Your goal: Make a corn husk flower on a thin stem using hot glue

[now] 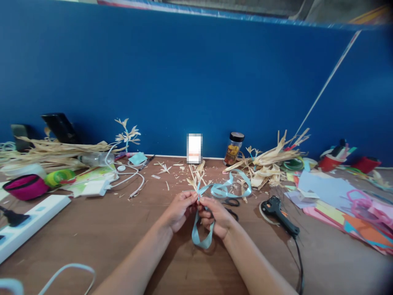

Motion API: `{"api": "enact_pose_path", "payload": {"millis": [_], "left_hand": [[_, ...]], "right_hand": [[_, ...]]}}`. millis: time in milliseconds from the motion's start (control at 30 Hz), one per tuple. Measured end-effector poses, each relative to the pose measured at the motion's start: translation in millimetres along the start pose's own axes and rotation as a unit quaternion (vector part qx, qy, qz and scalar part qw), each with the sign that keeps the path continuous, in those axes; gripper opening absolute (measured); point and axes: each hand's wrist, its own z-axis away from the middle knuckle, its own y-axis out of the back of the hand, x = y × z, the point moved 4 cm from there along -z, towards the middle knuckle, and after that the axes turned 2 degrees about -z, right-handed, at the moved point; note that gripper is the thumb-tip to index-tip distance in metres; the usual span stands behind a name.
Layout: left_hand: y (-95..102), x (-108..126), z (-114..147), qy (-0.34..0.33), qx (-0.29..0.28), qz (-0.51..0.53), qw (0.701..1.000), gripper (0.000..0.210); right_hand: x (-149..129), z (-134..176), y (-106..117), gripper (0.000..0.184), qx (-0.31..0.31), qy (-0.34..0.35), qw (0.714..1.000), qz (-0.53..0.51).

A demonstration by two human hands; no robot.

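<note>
Flower and ribbon, gripped in both hands, centre of the table

Item 1: flower [196,178], dried husk, pale. Located at the fingertips, at the far side of the hands. Petals fan up and away; long axis near to far, close to upright, slight lean uncertain. Lower end hidden among the fingers.

Item 2: ribbon [202,243], light blue, satin-like. Crosses the flower's base at the fingertips. One length runs right to loose curls on the table [123,246]; another hangs in a loop on the near side, below the right hand, its long axis roughly near to far.

Left hand [181,208]: thumb and fingers pinching the flower's base from the left.

Right hand [217,215]: thumb and forefinger pinching the ribbon from the right, other fingers curled. Fingertips of the two hands just beside each other; neither clearly nearer the flower. The ribbon's curls lie nearer the right hand.

Key relation: the ribbon crosses the flower's axis right at the pinch.

Adjacent: glue gun [281,215], right of the right hand, apart from it; husks [267,159], far right.
</note>
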Motion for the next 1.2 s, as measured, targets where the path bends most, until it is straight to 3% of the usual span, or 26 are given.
{"api": "enact_pose_path", "payload": {"millis": [233,467,633,867,1200], "left_hand": [[0.8,-5,-3,-0.002,-0.014,0.029,0.999,0.016],[4.8,-8,-2,-0.017,0.131,-0.034,0.991,0.022],[4.6,0,2,-0.05,0.188,-0.056,0.979,0.024],[6.0,-1,2,-0.075,0.186,-0.107,0.974,0.023],[6.3,-3,0,-0.052,0.153,-0.108,0.981,0.023]], "right_hand": [[0,-3,-1,0.013,0.015,0.054,0.998,0.004],[-3,-3,-1,0.017,0.061,0.09,0.994,0.004],[-4,-3,0,0.021,0.077,0.099,0.992,0.015],[-2,-4,1,0.022,0.099,0.103,0.989,0.045],[0,-5,2,0.027,0.096,0.094,0.99,0.048]]}}
